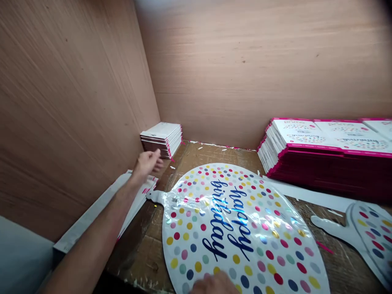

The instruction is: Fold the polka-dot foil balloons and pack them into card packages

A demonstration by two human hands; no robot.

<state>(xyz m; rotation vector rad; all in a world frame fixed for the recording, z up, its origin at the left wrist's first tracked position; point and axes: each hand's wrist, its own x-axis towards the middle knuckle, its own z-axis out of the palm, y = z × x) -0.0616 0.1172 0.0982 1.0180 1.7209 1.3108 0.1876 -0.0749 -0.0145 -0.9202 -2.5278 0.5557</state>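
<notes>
My left hand (148, 165) is reached out at the left, just in front of a small stack of folded white cartons (161, 130) with pink edges. Its fingers are loosely bent, a little apart, and nothing shows between them. A flat, round foil balloon (241, 228) printed "happy birthday" with coloured dots lies in front of me, its neck pointing left. At the bottom edge my right hand (214, 283) is over the balloon's near part. Blur and the frame edge hide its fingers, so I cannot tell whether it grips the foil.
More flat white cartons (134, 208) lie under my left forearm. A long row of stacked pink-and-white cartons (324, 151) stands at the back right. Another dotted balloon (367, 232) lies at the right. Wooden panels (260, 73) close off the back and left of the cardboard-covered surface (150, 253).
</notes>
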